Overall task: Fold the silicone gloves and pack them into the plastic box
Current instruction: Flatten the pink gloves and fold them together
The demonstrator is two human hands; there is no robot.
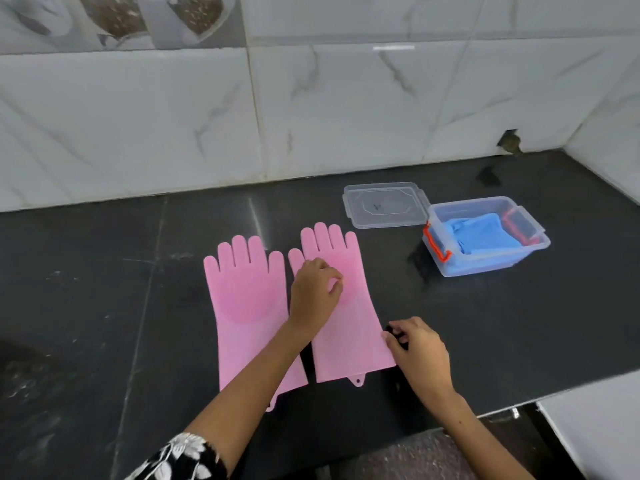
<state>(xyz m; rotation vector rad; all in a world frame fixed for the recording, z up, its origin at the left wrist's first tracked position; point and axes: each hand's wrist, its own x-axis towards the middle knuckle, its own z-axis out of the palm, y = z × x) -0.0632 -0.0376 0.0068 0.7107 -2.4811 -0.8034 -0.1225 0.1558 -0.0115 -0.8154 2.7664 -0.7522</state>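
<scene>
Two pink silicone gloves lie flat, fingers pointing away, on the black counter (104,289). The left glove (246,299) is partly covered by my forearm near its cuff. My left hand (313,292) rests on the palm of the right glove (349,306), fingers loosely curled, near the glove's thumb. My right hand (417,348) pinches that glove's right edge near the cuff. To the far right stands the clear plastic box (485,265) with orange latches, open, holding blue gloves (485,233).
The box's clear lid (384,206) lies flat on the counter just left of the box. A white marble-tiled wall (311,116) rises behind, and turns a corner at the right. The counter's front edge runs at lower right.
</scene>
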